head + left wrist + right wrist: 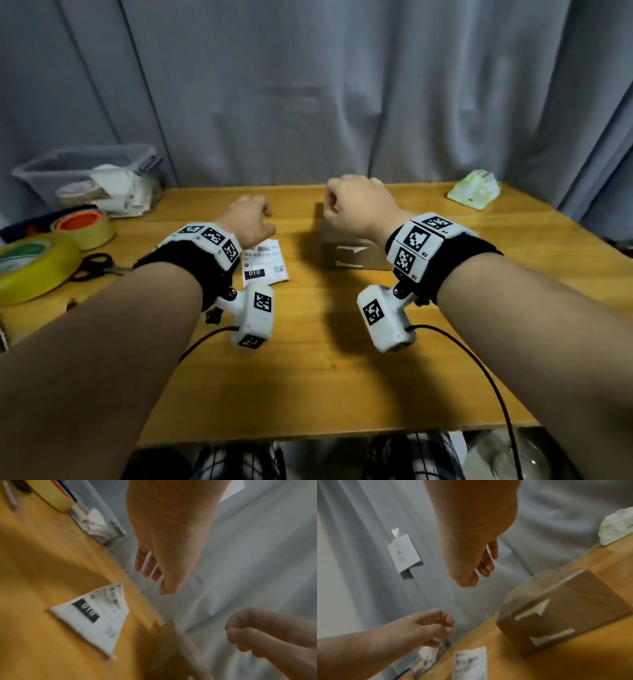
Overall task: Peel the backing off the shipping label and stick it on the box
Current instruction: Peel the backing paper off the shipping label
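A white shipping label (265,263) with a barcode and a black "010" patch lies flat on the wooden table (308,359), left of a small brown cardboard box (349,255). My left hand (251,216) hovers above the label's far end, fingers loosely curled, holding nothing. Over the box's far side my right hand (352,202) hangs the same way, touching nothing. The left wrist view shows the label (96,616) and my hanging fingers (147,566). In the right wrist view the box (565,612) sits below my fingers (486,563), with the label (471,664) at the bottom.
Two tape rolls (30,267) (85,228) and black scissors (94,267) lie at the table's left edge, before a clear plastic bin (92,178). A green-white packet (474,188) sits at the back right. A grey curtain (308,102) hangs behind.
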### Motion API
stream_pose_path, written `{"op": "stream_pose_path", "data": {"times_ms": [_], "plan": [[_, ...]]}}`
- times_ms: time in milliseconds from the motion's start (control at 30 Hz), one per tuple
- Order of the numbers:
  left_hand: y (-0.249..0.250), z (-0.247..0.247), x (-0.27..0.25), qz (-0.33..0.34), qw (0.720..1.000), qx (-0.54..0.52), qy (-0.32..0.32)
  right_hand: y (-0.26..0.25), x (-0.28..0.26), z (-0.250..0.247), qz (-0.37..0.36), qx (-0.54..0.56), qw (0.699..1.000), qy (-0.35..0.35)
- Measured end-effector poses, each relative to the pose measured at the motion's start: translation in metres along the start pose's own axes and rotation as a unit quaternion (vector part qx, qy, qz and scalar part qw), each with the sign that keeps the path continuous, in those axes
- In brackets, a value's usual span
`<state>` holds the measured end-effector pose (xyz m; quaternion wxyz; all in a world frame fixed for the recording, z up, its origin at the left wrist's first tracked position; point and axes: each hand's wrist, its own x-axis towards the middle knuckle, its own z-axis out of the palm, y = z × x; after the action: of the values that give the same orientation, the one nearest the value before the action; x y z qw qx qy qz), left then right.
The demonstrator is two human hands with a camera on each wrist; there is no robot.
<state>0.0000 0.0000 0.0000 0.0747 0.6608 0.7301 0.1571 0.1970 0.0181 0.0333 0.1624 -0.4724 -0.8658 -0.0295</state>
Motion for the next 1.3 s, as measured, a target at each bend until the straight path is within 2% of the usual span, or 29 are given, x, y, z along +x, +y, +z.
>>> {"op": "stream_pose_path", "data": {"times_ms": [133,200,333,467,567,667,733,800,833,967,1133,1300], "plan": [[-0.016,0.033,-0.005,-0.094,0.995,0.011,-0.015,0.008,0.003,0.029,0.014,-0.022,0.999,-0.039],[-0.023,0.045,-0.001,-0.134,0.991,-0.021,-0.019,0.010,0.007,0.037,0.014,-0.011,0.999,-0.048],[-0.029,0.052,0.016,-0.169,0.982,-0.081,0.013,0.013,0.017,0.042,0.012,0.020,0.999,-0.044],[-0.022,0.046,0.023,-0.116,0.975,-0.169,0.090,0.015,0.019,0.046,0.023,0.057,0.998,-0.033],[-0.003,0.027,0.023,-0.022,0.942,-0.277,0.186,0.017,0.023,0.043,0.059,0.154,0.986,-0.002],[0.024,0.007,0.019,0.054,0.906,-0.340,0.245,0.013,0.027,0.032,0.107,0.346,0.932,0.020],[0.041,-0.001,0.017,0.087,0.891,-0.366,0.255,0.013,0.028,0.026,0.118,0.445,0.887,0.035],[0.055,-0.003,0.016,0.114,0.881,-0.387,0.245,0.015,0.028,0.022,0.118,0.508,0.850,0.077],[0.060,-0.002,0.016,0.122,0.881,-0.392,0.237,0.017,0.027,0.021,0.121,0.517,0.841,0.102],[0.070,0.004,0.015,0.141,0.891,-0.390,0.184,0.032,0.022,0.024,0.137,0.455,0.866,0.158],[0.072,0.006,0.013,0.147,0.903,-0.390,0.098,0.042,0.017,0.023,0.116,0.414,0.880,0.200],[0.076,0.000,0.011,0.137,0.896,-0.415,0.072,0.041,0.014,0.022,0.084,0.365,0.905,0.200]]}}
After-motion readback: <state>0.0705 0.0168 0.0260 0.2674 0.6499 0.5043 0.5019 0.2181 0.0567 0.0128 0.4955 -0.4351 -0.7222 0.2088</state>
